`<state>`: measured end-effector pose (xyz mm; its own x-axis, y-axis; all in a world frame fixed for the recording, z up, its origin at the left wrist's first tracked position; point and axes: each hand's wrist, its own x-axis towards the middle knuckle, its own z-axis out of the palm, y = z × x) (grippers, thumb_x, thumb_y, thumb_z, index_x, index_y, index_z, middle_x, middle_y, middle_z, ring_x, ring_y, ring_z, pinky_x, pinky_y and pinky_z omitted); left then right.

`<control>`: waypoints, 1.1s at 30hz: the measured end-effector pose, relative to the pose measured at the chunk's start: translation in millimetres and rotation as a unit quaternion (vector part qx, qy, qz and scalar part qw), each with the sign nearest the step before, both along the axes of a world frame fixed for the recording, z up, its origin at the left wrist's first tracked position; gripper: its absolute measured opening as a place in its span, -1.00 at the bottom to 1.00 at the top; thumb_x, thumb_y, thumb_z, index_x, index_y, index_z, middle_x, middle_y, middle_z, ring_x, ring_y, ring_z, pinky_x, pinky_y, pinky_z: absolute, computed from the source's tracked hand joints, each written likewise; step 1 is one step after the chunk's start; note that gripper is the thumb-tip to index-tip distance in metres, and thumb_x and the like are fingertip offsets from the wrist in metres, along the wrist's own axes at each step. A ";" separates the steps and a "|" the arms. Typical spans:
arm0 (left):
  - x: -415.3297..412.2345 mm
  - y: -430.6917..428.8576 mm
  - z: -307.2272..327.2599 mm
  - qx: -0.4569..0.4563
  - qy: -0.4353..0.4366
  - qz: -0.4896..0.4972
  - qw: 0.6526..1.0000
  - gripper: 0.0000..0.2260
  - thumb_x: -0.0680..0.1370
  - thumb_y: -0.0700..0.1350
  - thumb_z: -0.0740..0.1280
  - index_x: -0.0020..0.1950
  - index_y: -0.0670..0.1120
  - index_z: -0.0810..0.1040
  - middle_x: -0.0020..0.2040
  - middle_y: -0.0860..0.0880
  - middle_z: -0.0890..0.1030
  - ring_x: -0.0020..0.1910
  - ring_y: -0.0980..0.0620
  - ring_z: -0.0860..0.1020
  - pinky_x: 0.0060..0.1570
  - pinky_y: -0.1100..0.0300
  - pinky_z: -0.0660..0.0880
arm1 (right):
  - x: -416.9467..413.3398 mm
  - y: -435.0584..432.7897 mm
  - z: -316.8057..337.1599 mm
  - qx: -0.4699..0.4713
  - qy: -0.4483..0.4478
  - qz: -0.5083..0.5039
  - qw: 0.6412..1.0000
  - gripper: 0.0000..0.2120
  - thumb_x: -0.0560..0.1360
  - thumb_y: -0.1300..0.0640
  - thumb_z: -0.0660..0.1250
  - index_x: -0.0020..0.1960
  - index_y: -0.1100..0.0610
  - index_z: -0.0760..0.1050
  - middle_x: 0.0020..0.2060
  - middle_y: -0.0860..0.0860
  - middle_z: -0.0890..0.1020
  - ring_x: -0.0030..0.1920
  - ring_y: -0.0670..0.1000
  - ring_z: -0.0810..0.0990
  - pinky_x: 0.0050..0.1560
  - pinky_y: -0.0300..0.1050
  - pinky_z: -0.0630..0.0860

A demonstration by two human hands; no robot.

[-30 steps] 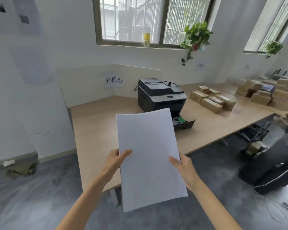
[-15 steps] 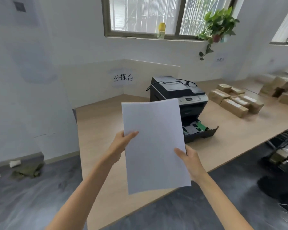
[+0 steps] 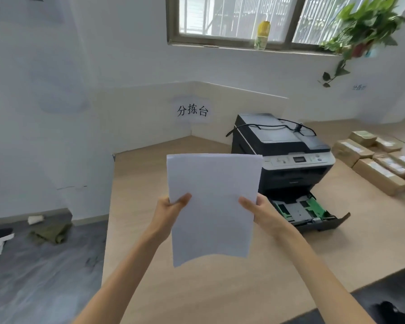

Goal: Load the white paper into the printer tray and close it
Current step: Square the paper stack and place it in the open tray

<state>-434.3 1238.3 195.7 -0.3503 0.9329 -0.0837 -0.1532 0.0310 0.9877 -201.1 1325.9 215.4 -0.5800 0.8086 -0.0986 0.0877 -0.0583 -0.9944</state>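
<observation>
wooden table [image 3: 150,178] bore the printer [image 3: 281,157], its paper tray [image 3: 313,226] pulled out empty, right of and beyond the white paper [image 3: 211,202]. right hand [image 3: 264,212], nearer, and left hand [image 3: 171,210] pinched the upright sheets' long edges.

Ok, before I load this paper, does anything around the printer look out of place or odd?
A black cable lies loose across the printer lid instead of behind it. On the floor to the left lies a crumpled green cloth. The tray is simply pulled open and shows no paper; nothing looks damaged.
</observation>
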 end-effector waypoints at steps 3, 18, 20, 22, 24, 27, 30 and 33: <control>-5.7 31.7 -9.2 -0.019 -0.037 -0.053 0.998 -0.75 0.36 0.00 0.47 -0.08 -0.13 0.67 -0.12 -0.13 0.70 -0.12 -0.18 0.67 -0.12 -0.06 0.59 | -11.1 45.4 -6.8 0.009 -0.005 -0.029 1.000 -0.73 0.52 0.13 0.29 0.14 0.26 0.56 0.02 0.18 0.68 0.00 0.16 0.67 -0.03 -0.02 0.63; -18.6 100.5 -92.1 -0.080 0.162 0.012 0.983 -0.74 0.51 -0.38 0.20 -0.39 -0.35 0.36 -0.42 -0.11 0.41 -0.37 0.06 0.32 -0.35 0.13 0.28 | -61.0 137.1 -71.1 0.007 -0.020 0.008 1.000 -0.91 0.45 0.17 0.33 -0.06 0.05 0.57 -0.18 0.02 0.59 -0.14 -0.06 0.55 -0.07 -0.14 0.47; -22.9 100.9 -107.2 -0.096 0.153 0.008 0.984 -0.77 0.51 -0.34 0.23 -0.35 -0.38 0.39 -0.40 -0.12 0.44 -0.36 0.05 0.35 -0.34 0.11 0.30 | -61.8 138.7 -87.3 0.007 -0.034 0.005 0.999 -0.97 0.43 0.19 0.34 -0.13 0.11 0.54 -0.22 0.04 0.56 -0.18 -0.04 0.52 -0.09 -0.10 0.44; -22.5 96.5 -122.9 -0.116 0.146 0.005 0.983 -0.82 0.50 -0.25 0.31 -0.26 -0.33 0.53 -0.33 -0.13 0.56 -0.34 0.03 0.47 -0.30 0.10 0.40 | -60.5 135.5 -111.0 -0.013 -0.054 -0.001 0.998 -0.96 0.43 0.21 0.37 -0.14 0.09 0.56 -0.20 0.03 0.60 -0.16 -0.04 0.55 -0.06 -0.08 0.45; -15.5 89.7 -133.8 -0.134 0.111 0.013 0.985 -0.91 0.46 -0.21 0.41 -0.06 -0.07 0.65 -0.20 0.01 0.68 -0.23 0.10 0.62 -0.22 0.24 0.52 | -58.4 126.4 -135.8 -0.046 -0.074 -0.015 0.996 -0.83 0.45 0.25 0.40 -0.07 0.00 0.58 -0.16 -0.03 0.67 -0.13 -0.11 0.62 -0.04 -0.12 0.51; -4.2 84.1 -144.4 -0.133 0.071 0.048 0.987 -0.78 0.47 -0.21 0.39 -0.20 0.13 0.64 -0.30 0.14 0.62 -0.31 0.15 0.54 -0.27 0.30 0.46 | -55.4 114.2 -162.3 -0.082 -0.085 -0.046 0.992 -0.78 0.45 0.29 0.39 0.02 0.04 0.54 -0.15 -0.09 0.68 -0.15 -0.22 0.64 -0.10 -0.25 0.51; -6.0 87.1 -145.2 -0.120 0.065 0.081 0.987 -0.88 0.44 -0.12 0.35 -0.24 0.10 0.59 -0.23 -0.01 0.54 -0.24 0.07 0.45 -0.20 0.13 0.42 | -56.4 116.0 -170.9 -0.085 -0.084 -0.064 0.991 -0.78 0.46 0.28 0.38 0.03 0.03 0.54 -0.21 -0.19 0.70 -0.14 -0.26 0.63 -0.17 -0.40 0.50; -9.7 89.7 -147.7 -0.124 0.059 0.076 0.988 -0.81 0.49 -0.20 0.36 -0.16 0.11 0.63 -0.20 0.06 0.62 -0.22 0.12 0.55 -0.17 0.20 0.47 | -57.8 121.1 -175.5 -0.083 -0.080 -0.062 0.991 -0.79 0.45 0.31 0.38 0.02 0.07 0.55 -0.20 -0.18 0.68 -0.17 -0.29 0.62 -0.19 -0.43 0.49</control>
<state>-444.0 1328.0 47.9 -0.5063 0.8246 -0.2523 -0.0590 0.2588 0.9641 -258.9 1447.0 39.9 -0.4440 0.8376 -0.3182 0.2253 -0.2394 -0.9444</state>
